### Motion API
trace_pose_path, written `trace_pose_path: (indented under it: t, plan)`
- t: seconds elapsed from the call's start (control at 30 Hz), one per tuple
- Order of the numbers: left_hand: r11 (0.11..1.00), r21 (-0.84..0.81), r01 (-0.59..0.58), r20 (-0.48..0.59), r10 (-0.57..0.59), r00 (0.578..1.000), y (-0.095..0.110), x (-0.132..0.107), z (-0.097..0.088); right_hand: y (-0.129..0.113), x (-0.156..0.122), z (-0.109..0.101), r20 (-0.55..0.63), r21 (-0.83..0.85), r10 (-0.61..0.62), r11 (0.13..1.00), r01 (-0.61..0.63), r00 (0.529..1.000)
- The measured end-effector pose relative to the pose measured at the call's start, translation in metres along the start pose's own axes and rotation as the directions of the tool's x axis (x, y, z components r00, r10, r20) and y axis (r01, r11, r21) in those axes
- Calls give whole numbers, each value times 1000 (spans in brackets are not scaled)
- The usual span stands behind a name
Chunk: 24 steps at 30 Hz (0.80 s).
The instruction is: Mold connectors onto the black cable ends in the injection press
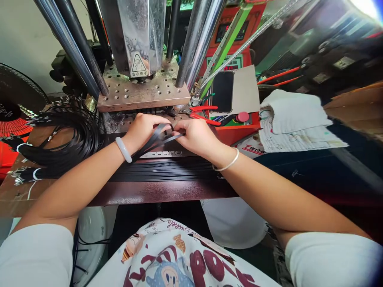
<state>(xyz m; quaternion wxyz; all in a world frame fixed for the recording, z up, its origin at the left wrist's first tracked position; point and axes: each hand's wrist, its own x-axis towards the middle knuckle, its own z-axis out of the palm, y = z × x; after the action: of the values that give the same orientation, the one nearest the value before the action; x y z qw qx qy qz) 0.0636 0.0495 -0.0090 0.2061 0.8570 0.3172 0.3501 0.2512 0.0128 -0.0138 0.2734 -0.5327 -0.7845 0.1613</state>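
Note:
Black flat cables (pixel 154 139) run between my two hands in front of the press. My left hand (pixel 145 129) is closed around several of them, its thumb and index finger near the cable ends. The fingers of my right hand (pixel 194 135) pinch the end of a cable just to the right; its very tip is hidden by the fingers. Below both hands, more black cables (pixel 167 170) lie side by side along the front of the bench. A metal strip with small slots (pixel 164 154) sits right behind them.
The press plate (pixel 143 97) hangs just beyond my hands, below a hand-warning label (pixel 139 65). Red-handled pliers (pixel 206 113), a phone (pixel 222 91) and a red button (pixel 241 116) are at the right. Bundled cables (pixel 72 135) fill the left, near a fan (pixel 14 107). Cloths (pixel 296 115) lie far right.

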Motion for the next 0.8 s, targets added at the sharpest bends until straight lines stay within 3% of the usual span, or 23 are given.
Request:
trace_pose_path:
  t: [0.1,0.2,0.37,0.53,0.63,0.8]
  plan:
    - [992,96,-86,101,76,992,6,-7,5,0,-22,-4,66,20,-5,1000,4,998]
    - [974,169,-154,100,138,985,12,-13,7,3,-38,-1,78,119,-155,982,145,985]
    - [958,248,-142,225,85,971,12,-26,7,9,-48,8,55,94,-303,950,297,951]
    - [998,67,-6,111,-1,994,18,-42,6,4,-53,15,70,-151,-377,911,384,923]
    - [997,65,-39,72,34,997,22,-49,11,1,-54,14,128,-257,-405,868,425,905]
    - [981,144,-127,52,121,991,18,-54,16,20,-60,-24,209,-148,-298,932,332,931]
